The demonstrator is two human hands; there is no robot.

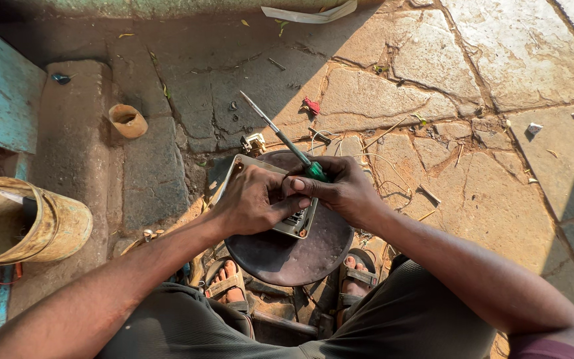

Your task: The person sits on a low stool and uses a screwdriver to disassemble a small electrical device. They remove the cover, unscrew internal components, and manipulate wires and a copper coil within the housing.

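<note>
The left hand point(250, 199) presses a pale rectangular device point(295, 223) flat on the round dark stool top point(287, 256), fingers curled together over it. The right hand point(340, 189) is clamped around a green-handled screwdriver point(287, 143), whose shaft points away. Steady downward pressure would probably stop the device sliding

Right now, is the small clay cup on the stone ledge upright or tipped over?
Tipped. The small clay cup lies tilted on the stone ledge, its open mouth facing sideways toward the camera, and the inside looks empty.
</note>
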